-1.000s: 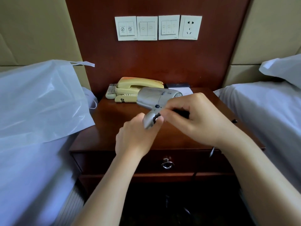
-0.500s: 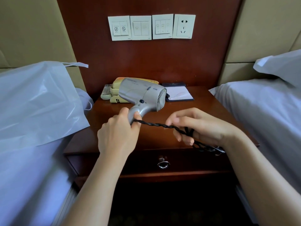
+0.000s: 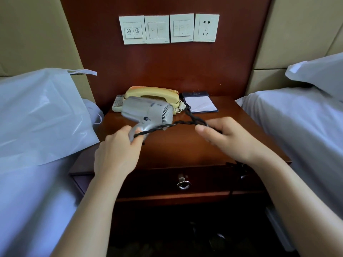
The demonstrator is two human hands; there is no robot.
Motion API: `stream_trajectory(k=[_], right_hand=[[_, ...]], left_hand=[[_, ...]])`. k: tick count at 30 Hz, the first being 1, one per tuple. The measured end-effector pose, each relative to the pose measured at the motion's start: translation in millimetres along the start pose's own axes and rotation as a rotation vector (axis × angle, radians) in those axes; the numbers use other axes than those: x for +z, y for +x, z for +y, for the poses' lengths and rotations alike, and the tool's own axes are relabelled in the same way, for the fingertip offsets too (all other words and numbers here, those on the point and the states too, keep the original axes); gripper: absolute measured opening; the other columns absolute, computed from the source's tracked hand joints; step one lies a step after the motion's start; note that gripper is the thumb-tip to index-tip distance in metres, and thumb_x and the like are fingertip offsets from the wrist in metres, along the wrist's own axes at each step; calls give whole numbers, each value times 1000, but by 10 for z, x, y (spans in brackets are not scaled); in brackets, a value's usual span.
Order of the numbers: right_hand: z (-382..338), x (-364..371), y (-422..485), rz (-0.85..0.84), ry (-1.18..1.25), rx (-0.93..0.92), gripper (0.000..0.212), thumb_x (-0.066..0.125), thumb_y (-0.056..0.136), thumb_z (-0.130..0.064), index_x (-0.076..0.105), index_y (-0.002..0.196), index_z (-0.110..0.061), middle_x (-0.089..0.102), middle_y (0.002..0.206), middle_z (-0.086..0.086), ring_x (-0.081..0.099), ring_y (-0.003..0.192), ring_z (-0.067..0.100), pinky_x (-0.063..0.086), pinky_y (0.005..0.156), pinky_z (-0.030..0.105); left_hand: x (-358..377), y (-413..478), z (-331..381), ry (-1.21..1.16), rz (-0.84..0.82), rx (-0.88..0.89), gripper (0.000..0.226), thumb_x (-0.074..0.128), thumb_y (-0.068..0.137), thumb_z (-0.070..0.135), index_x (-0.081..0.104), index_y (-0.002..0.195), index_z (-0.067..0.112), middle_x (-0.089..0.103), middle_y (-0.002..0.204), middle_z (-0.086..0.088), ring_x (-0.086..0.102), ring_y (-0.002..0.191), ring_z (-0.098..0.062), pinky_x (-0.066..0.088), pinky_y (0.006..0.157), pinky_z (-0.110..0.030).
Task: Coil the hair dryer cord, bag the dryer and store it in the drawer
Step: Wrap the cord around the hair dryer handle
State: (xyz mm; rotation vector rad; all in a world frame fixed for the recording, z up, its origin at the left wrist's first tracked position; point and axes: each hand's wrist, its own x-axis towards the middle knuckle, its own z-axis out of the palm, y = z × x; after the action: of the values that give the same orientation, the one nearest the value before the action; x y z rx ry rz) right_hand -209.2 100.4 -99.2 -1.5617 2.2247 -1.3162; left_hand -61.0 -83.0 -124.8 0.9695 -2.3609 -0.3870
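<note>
Two beds with white sheets flank the scene, the left bed (image 3: pixel 27 201) and the right bed (image 3: pixel 297 127). A large translucent white plastic bag (image 3: pixel 37 112) lies on the left bed, its edge reaching over the corner of the dark reddish wooden worktop (image 3: pixel 176 151) between them. Below the top, the wooden drawer (image 3: pixel 148 180) is closed, with a metal ring pull (image 3: pixel 183 184) at its middle.

The left hand (image 3: pixel 117 154) grips the handle of the silver plastic hair dryer (image 3: pixel 148 112), holding it above the worktop with the rear grille turned to the right. The right hand (image 3: pixel 228 140) has its fingers curled round the black twisted cord (image 3: pixel 167 126), which runs taut from the handle to that hand, loops just beyond the fingertips and hangs over the worktop's front edge under the right wrist.

Behind the dryer sits a yellow corded telephone (image 3: pixel 152 93), with a white notepad in a dark folder (image 3: pixel 200 104) beside it.
</note>
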Motion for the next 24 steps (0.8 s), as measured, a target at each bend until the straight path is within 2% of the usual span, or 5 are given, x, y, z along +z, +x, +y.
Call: stream_trajectory(k=[8,13,17,20,24], right_hand=[[28,-116,110,465,-270,-81,42,45,91,-35,51,60,-8,36,45,1,36,46,8,30,50,31],[274,-203,179,421,-123,-14,44,48,95,-27,55,59,-3,45,48,-5,39,49,7,30,52,28],[490,-186,185,424,80,99,47,45,97,-29,54,59,-3,45,53,15,37,52,24,29,53,35],[584,-193,213,398,66,124,41,49,95,-20,57,64,6,51,55,23,40,48,32,36,52,41],[677,-135,214,381,-79,180,45,48,93,-17,51,54,5,47,43,7,41,36,7,34,48,27]], left_hand=[[-40,-106,174,-269,-402,192,41,35,91,44,43,60,20,53,57,-1,55,54,-21,41,55,-34],[0,-138,263,-574,-727,184,45,39,85,44,53,63,8,57,48,-5,46,39,-19,33,39,-20],[-23,-124,322,-749,-790,121,56,38,92,36,57,69,-11,55,45,-9,44,36,-20,33,39,-23],[101,-27,372,-748,-712,-39,53,37,100,20,52,53,0,43,24,0,44,22,-10,32,28,-13],[154,60,408,-1148,-806,-306,58,26,96,25,60,57,0,49,33,-4,44,23,-12,32,28,-20]])
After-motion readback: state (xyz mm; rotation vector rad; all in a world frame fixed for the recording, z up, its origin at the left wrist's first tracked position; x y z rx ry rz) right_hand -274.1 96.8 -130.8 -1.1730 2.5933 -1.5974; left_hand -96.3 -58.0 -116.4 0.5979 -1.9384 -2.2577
